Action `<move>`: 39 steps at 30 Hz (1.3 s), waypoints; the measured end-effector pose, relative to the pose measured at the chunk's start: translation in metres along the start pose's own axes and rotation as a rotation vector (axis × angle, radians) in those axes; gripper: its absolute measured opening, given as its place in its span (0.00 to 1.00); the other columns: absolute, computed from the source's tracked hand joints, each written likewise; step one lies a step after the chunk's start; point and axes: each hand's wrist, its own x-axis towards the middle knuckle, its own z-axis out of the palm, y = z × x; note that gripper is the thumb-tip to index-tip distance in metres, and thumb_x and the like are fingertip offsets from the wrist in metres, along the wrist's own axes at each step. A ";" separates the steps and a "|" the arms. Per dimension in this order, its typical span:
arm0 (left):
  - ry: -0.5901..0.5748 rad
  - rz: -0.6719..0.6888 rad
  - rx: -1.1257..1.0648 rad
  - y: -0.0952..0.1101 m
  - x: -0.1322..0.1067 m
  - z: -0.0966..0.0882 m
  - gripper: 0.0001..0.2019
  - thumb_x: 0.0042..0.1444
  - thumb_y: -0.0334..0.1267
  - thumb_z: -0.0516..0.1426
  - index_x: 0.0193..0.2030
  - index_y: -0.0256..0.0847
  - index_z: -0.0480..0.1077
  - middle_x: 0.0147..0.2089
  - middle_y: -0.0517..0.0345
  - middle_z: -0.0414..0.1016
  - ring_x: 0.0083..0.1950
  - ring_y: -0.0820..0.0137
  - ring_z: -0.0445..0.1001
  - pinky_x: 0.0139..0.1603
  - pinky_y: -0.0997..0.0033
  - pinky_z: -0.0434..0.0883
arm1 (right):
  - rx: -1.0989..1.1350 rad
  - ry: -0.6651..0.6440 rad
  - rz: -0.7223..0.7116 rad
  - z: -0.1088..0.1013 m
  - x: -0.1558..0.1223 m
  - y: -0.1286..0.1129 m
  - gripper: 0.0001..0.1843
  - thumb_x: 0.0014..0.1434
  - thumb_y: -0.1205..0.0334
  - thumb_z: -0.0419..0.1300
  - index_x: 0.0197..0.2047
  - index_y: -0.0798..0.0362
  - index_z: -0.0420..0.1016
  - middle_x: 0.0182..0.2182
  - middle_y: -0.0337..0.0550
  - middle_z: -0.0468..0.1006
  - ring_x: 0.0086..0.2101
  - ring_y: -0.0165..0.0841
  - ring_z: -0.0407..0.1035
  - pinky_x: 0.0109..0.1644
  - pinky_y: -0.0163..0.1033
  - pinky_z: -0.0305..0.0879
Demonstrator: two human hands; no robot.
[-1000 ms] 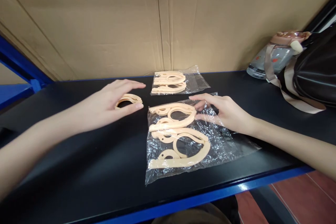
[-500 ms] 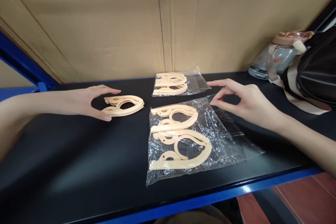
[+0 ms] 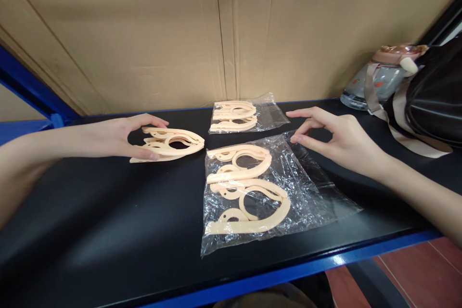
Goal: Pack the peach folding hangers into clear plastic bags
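Note:
My left hand (image 3: 132,135) is closed on a cream folding hanger (image 3: 191,142), thumb along its near arm and fingers at its far arm. The hanger is folded, with its rounded end pointing right. Just right of it, a clear plastic bag (image 3: 306,187) lies flat with two folded cream hangers (image 3: 267,221) inside. Behind that lies a smaller-looking clear bag (image 3: 270,108) holding more cream hangers (image 3: 238,108). My right hand (image 3: 334,137) hovers near the bags' right edges, thumb and forefinger apart, holding nothing.
Everything lies on a black shelf (image 3: 101,231) with a blue front edge (image 3: 288,274). Brown cardboard (image 3: 144,33) stands along the back. At the right are a clear water bottle (image 3: 382,77) with a beige strap (image 3: 411,139) and a black bag (image 3: 436,91).
My left hand has closed on the folding hanger, which has shifted slightly right and tilted. My right hand has barely moved.

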 end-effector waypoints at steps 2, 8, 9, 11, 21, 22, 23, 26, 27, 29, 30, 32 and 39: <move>-0.088 -0.063 0.024 0.007 0.001 -0.001 0.40 0.51 0.72 0.58 0.63 0.47 0.67 0.61 0.56 0.75 0.55 0.49 0.77 0.58 0.37 0.71 | 0.016 0.012 0.003 0.000 0.000 -0.001 0.21 0.66 0.54 0.61 0.61 0.48 0.71 0.34 0.38 0.85 0.36 0.37 0.80 0.39 0.43 0.71; -0.045 -0.053 -0.020 0.026 0.006 -0.002 0.44 0.46 0.72 0.59 0.64 0.47 0.64 0.59 0.55 0.74 0.50 0.54 0.77 0.52 0.53 0.74 | 0.061 0.021 -0.013 0.001 -0.002 -0.005 0.21 0.66 0.54 0.61 0.60 0.49 0.70 0.36 0.39 0.83 0.37 0.35 0.78 0.42 0.42 0.72; -0.020 -0.047 -0.040 0.030 0.006 -0.002 0.44 0.45 0.71 0.60 0.64 0.46 0.65 0.57 0.54 0.75 0.48 0.56 0.76 0.51 0.54 0.75 | 0.066 0.018 -0.021 0.001 -0.002 -0.006 0.21 0.66 0.55 0.61 0.60 0.49 0.70 0.37 0.39 0.82 0.36 0.35 0.78 0.42 0.43 0.72; 0.059 -0.014 -0.084 0.039 0.006 0.000 0.44 0.44 0.70 0.61 0.63 0.43 0.65 0.56 0.53 0.75 0.48 0.57 0.76 0.51 0.55 0.74 | 0.075 0.014 -0.045 0.002 -0.003 -0.007 0.21 0.66 0.56 0.61 0.61 0.50 0.70 0.38 0.40 0.82 0.36 0.35 0.77 0.43 0.43 0.72; 0.264 0.381 -0.221 0.118 -0.022 0.072 0.30 0.55 0.50 0.65 0.60 0.47 0.60 0.61 0.52 0.68 0.60 0.57 0.71 0.58 0.56 0.72 | 0.021 -0.036 -0.360 0.012 -0.006 -0.029 0.34 0.61 0.44 0.65 0.64 0.54 0.67 0.60 0.58 0.72 0.61 0.46 0.67 0.62 0.52 0.66; 0.261 0.419 -0.223 0.126 -0.025 0.078 0.30 0.54 0.49 0.65 0.60 0.47 0.59 0.63 0.52 0.68 0.61 0.56 0.70 0.59 0.55 0.72 | 0.002 -0.067 -0.393 0.013 -0.008 -0.033 0.37 0.60 0.42 0.65 0.65 0.54 0.65 0.62 0.59 0.70 0.61 0.46 0.66 0.62 0.53 0.65; 0.245 0.431 -0.214 0.132 -0.029 0.082 0.31 0.54 0.48 0.66 0.61 0.47 0.58 0.64 0.51 0.67 0.63 0.56 0.69 0.60 0.54 0.71 | -0.019 -0.096 -0.424 0.014 -0.009 -0.037 0.39 0.59 0.40 0.65 0.66 0.53 0.64 0.64 0.60 0.69 0.62 0.47 0.66 0.61 0.53 0.66; 0.235 0.456 -0.214 0.143 -0.035 0.088 0.35 0.53 0.46 0.67 0.63 0.48 0.56 0.65 0.51 0.66 0.64 0.55 0.68 0.63 0.53 0.70 | -0.083 -0.135 -0.520 0.019 -0.013 -0.047 0.36 0.62 0.40 0.63 0.65 0.53 0.64 0.65 0.60 0.69 0.59 0.47 0.68 0.57 0.52 0.67; 0.239 0.459 -0.227 0.144 -0.035 0.088 0.35 0.53 0.46 0.67 0.63 0.48 0.56 0.65 0.51 0.66 0.64 0.55 0.68 0.63 0.53 0.70 | -0.096 -0.136 -0.541 0.021 -0.014 -0.049 0.34 0.64 0.42 0.61 0.64 0.53 0.65 0.65 0.59 0.70 0.58 0.46 0.69 0.57 0.52 0.67; 0.233 0.442 -0.262 0.144 -0.034 0.090 0.35 0.53 0.47 0.67 0.63 0.49 0.57 0.64 0.52 0.67 0.63 0.56 0.69 0.62 0.53 0.71 | -0.104 -0.125 -0.550 0.025 -0.015 -0.051 0.29 0.66 0.46 0.60 0.64 0.54 0.65 0.64 0.58 0.72 0.56 0.45 0.70 0.55 0.51 0.67; 0.218 0.424 -0.275 0.144 -0.033 0.091 0.34 0.53 0.48 0.67 0.63 0.49 0.57 0.63 0.53 0.67 0.62 0.56 0.70 0.60 0.53 0.72 | -0.100 -0.122 -0.538 0.026 -0.014 -0.051 0.29 0.66 0.48 0.61 0.65 0.54 0.64 0.63 0.58 0.72 0.56 0.45 0.70 0.55 0.51 0.67; 0.179 0.395 -0.290 0.140 -0.031 0.093 0.34 0.54 0.50 0.67 0.64 0.51 0.57 0.64 0.53 0.67 0.63 0.55 0.70 0.60 0.53 0.74 | -0.075 -0.131 -0.506 0.028 -0.013 -0.050 0.31 0.64 0.49 0.62 0.66 0.53 0.63 0.61 0.56 0.74 0.55 0.44 0.70 0.54 0.51 0.68; 0.118 0.338 -0.205 0.118 -0.028 0.086 0.33 0.68 0.55 0.54 0.74 0.49 0.48 0.74 0.51 0.58 0.72 0.53 0.61 0.71 0.49 0.64 | -0.060 -0.123 -0.266 -0.004 -0.001 -0.017 0.37 0.58 0.54 0.67 0.68 0.45 0.60 0.60 0.50 0.72 0.58 0.50 0.67 0.61 0.59 0.65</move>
